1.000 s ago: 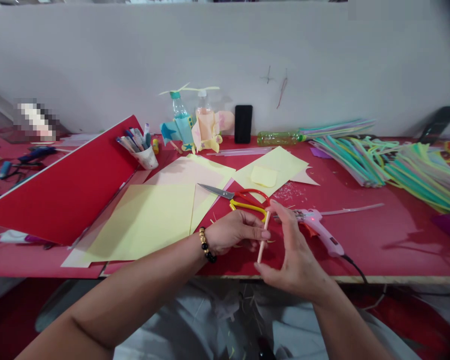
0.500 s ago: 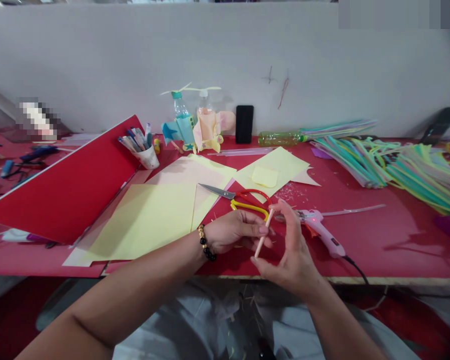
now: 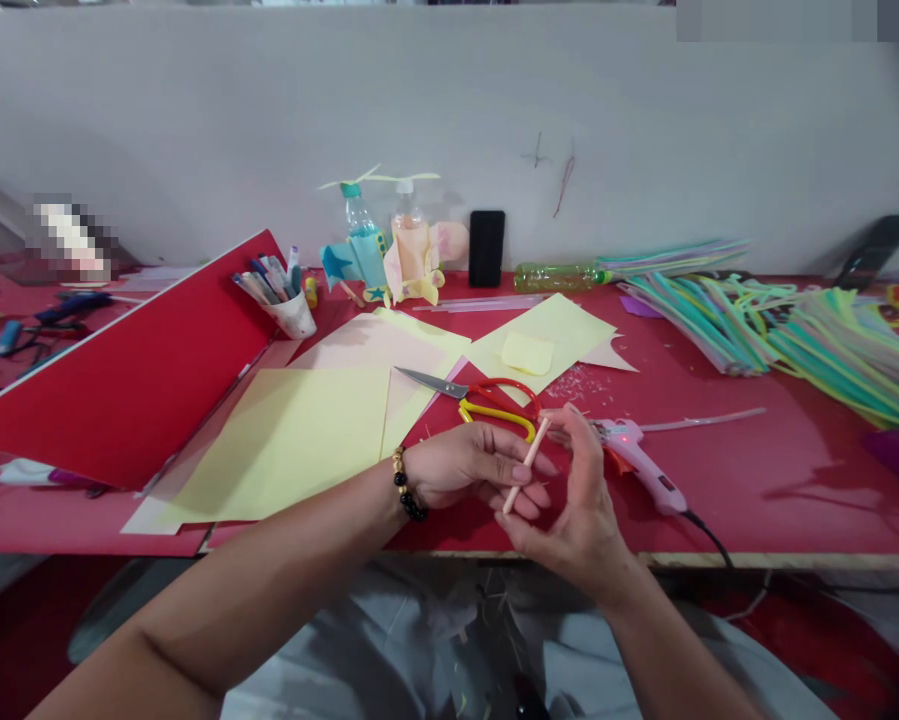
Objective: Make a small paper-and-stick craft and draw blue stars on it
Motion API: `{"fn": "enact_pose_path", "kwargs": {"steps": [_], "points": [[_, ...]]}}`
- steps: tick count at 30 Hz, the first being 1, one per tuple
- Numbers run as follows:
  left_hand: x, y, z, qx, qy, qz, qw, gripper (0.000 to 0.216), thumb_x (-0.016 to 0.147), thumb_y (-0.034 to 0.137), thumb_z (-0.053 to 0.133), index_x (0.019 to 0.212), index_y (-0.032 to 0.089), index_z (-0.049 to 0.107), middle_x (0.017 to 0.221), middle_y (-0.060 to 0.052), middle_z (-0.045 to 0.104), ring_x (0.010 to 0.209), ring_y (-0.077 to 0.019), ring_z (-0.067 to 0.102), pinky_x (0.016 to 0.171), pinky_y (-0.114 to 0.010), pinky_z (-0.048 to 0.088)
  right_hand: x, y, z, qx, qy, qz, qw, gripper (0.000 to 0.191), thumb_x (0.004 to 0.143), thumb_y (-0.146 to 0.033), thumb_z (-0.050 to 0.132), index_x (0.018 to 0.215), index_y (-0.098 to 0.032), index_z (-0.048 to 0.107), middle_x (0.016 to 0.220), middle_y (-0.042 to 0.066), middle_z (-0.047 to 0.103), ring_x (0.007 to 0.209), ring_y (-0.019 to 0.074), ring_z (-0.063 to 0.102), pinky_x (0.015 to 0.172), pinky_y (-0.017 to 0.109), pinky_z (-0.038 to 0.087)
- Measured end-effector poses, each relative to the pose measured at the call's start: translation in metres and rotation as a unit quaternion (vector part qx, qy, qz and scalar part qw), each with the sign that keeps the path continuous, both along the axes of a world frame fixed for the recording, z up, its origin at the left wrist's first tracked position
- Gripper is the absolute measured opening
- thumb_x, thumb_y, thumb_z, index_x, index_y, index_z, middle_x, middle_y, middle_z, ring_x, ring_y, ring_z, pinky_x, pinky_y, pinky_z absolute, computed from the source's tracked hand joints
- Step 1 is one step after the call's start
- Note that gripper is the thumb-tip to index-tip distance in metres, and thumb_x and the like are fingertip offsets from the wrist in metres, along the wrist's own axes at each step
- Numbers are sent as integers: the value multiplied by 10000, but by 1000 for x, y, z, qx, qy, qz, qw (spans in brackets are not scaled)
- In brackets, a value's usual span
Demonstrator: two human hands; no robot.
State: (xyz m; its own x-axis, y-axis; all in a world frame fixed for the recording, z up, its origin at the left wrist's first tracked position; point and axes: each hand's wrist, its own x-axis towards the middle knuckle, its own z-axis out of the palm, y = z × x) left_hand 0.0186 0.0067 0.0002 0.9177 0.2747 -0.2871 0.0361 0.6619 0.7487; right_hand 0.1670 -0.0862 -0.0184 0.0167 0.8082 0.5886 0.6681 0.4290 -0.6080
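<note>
Both my hands hold a short pale pink stick (image 3: 525, 467), like a rolled paper tube, just above the front edge of the red table (image 3: 779, 470). My left hand (image 3: 468, 468), with a dark bead bracelet on the wrist, pinches the stick's middle between thumb and fingers. My right hand (image 3: 580, 500) curls round it from the right, fingers closed on the stick. Red and yellow handled scissors (image 3: 486, 398) lie just beyond my hands. A pink glue gun (image 3: 636, 462) with a red light lies to the right of them.
Yellow and peach paper sheets (image 3: 299, 435) lie left and behind. A red board (image 3: 134, 380) leans at the left beside a cup of pens (image 3: 288, 300). Two decorated bottles (image 3: 389, 250), a black phone (image 3: 486, 248) and heaps of coloured straws (image 3: 794, 335) stand at the back and right.
The stick has tilted, its lower end swinging left toward my left hand. My right hand has shifted slightly left and closed in on it.
</note>
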Motion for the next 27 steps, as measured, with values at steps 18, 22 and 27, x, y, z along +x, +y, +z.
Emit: {"fn": "enact_pose_path", "kwargs": {"steps": [18, 22, 27], "points": [[3, -1, -9, 245, 57, -75, 965, 134, 779, 225, 670, 846, 109, 667, 697, -34, 689, 547, -83, 611, 537, -173, 456, 27, 3, 8, -266, 252, 43, 930, 208, 849, -379, 601, 759, -191, 606, 593, -22, 565, 521, 102, 489, 484, 216, 389], [0, 2, -5, 203, 84, -96, 971, 231, 770, 264, 692, 945, 115, 675, 716, -51, 701, 538, -79, 618, 547, -171, 478, 29, 0, 10, -266, 228, 45, 936, 158, 847, -339, 608, 783, -196, 617, 627, -22, 591, 557, 110, 533, 523, 219, 429], [-2, 5, -3, 178, 86, -113, 974, 347, 780, 371, 683, 1019, 120, 665, 725, -66, 709, 505, -83, 617, 496, -163, 466, 31, -2, 15, -232, 193, 27, 953, 65, 831, -269, 630, 831, -204, 627, 687, -27, 624, 602, 101, 568, 571, 199, 457]]}}
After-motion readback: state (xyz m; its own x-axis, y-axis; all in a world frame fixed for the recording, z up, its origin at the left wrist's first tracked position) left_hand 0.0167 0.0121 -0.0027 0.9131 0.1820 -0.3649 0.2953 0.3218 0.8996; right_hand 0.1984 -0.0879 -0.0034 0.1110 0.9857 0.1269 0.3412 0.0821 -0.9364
